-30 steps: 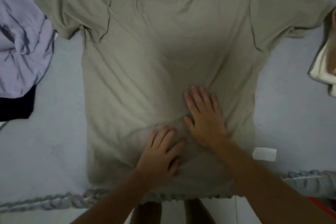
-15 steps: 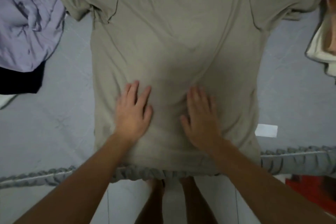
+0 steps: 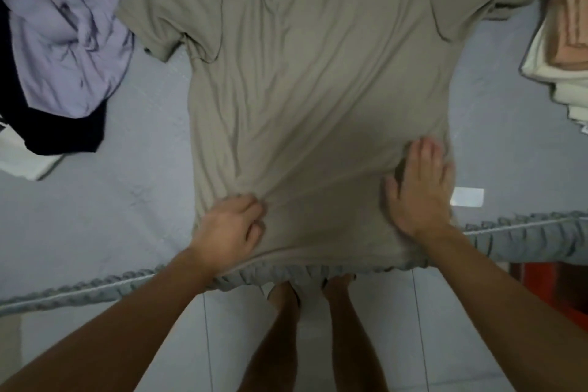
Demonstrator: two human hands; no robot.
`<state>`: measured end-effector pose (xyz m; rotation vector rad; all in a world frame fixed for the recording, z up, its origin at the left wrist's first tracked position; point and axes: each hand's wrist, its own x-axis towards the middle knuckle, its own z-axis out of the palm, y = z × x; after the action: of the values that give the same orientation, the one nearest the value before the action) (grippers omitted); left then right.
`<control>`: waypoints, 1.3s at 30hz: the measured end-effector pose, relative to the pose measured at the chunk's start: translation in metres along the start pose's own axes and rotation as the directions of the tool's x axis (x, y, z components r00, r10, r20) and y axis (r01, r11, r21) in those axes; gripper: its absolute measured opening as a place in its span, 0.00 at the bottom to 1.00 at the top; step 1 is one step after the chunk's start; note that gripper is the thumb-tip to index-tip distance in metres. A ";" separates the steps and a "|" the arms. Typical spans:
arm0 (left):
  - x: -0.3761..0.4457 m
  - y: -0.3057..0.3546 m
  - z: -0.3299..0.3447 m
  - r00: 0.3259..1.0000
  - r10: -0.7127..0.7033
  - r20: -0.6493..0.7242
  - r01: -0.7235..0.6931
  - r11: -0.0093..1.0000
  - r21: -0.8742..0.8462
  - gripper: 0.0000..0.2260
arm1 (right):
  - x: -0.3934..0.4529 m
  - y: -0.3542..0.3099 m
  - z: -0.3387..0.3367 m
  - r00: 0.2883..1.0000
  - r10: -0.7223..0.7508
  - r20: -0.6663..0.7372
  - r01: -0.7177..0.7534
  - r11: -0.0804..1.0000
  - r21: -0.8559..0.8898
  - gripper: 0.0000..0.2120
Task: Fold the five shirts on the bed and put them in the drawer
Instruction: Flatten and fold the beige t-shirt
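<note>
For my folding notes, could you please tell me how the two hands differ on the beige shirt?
The left hand has curled fingers bunching the beige shirt; the right hand lies flat. The left sits nearer the hem, the right further up. Both touch the shirt's lower part.

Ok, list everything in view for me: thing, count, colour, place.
Shirt: one, khaki, spread flat mid-bed, hem at the near edge.
Lilac garment: one, crumpled, far left.
Black garment: one, under the lilac one.
Folded stack: one, peach on cream, right edge.
White tag: one, on the sheet right of the shirt.
Sheet: one, grey, ruffled edge.
Floor: white tiles, below.
Left hand: fingers curled, bunching the shirt's lower left.
Right hand: flat on the shirt's lower right.
Legs: two, bare, below the bed.
</note>
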<state>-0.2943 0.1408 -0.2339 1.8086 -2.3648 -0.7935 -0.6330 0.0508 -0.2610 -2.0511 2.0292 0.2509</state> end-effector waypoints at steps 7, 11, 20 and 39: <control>0.058 0.029 0.038 0.999 0.017 0.034 -0.022 0.989 0.146 0.24 | -0.006 -0.053 0.045 0.986 -0.139 0.096 0.139 0.990 0.003 0.37; 0.012 0.061 0.057 0.976 0.063 0.209 -0.080 0.994 0.071 0.20 | -0.019 0.015 0.041 0.968 0.227 0.108 -0.226 0.974 -0.025 0.36; 0.092 0.074 0.032 0.989 -0.021 -0.145 0.008 0.996 -0.087 0.20 | 0.050 -0.037 -0.013 0.998 -0.060 -0.031 0.061 0.998 0.032 0.34; 0.329 0.029 -0.022 0.905 -0.334 -0.264 0.361 0.930 0.061 0.29 | 0.319 -0.007 -0.077 0.922 -0.363 -0.135 0.356 0.932 -0.071 0.36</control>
<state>-0.4146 -0.1627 -0.2865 2.2643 -1.9909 -0.4300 -0.6238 -0.2769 -0.2796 -2.4852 1.6854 0.0785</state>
